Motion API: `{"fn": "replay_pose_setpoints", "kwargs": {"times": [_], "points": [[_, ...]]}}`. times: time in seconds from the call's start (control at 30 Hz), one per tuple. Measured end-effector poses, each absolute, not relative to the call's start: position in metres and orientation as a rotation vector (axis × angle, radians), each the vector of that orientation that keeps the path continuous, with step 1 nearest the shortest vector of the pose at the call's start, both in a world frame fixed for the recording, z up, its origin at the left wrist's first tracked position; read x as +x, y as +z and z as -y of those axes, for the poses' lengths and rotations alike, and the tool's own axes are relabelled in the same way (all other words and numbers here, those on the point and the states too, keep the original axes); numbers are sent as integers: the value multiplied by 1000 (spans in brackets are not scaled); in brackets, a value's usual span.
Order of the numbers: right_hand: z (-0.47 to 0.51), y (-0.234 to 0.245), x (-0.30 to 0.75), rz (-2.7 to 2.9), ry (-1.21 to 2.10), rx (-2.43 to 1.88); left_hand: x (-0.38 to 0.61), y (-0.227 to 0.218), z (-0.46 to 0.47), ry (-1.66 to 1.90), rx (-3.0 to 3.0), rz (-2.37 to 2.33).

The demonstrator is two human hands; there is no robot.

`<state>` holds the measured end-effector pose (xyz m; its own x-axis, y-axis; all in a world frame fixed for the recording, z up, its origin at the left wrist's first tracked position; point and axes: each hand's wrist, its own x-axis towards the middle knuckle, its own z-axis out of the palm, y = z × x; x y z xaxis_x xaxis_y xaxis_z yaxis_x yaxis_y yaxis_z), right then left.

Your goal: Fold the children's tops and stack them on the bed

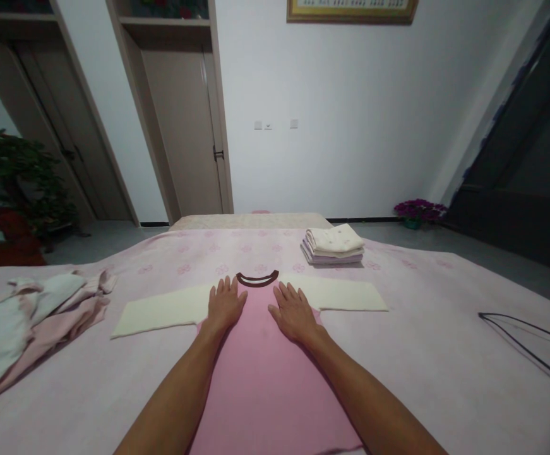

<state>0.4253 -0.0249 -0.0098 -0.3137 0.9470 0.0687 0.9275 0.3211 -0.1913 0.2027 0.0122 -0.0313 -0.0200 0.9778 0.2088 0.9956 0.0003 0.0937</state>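
Basically, L hand & R hand flat, unclenched, on pink shirt nr brown collar; folded stack beyond.

A plain white wall spans the back, meeting a smooth grey floor at a black skirting strip. At left stands a flat taupe door with a dark handle; a gold-framed picture (cropped above) hangs high. Magenta flowers in a green pot stand at right.

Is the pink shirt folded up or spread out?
Spread out: the shirt lies flat, its cream sleeves stretched to both sides, with the left hand and right hand resting on it.
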Motion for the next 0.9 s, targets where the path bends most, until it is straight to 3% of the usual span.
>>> {"fn": "replay_pose_setpoints", "kwargs": {"times": [0.43, 0.9], "points": [[23, -13, 423, 2418, 90, -1724, 132, -23, 31, -163, -2167, 2300], [21, -14, 422, 2422, 52, -1732, -26, -40, 66, -183, -1587, 2555]]}}
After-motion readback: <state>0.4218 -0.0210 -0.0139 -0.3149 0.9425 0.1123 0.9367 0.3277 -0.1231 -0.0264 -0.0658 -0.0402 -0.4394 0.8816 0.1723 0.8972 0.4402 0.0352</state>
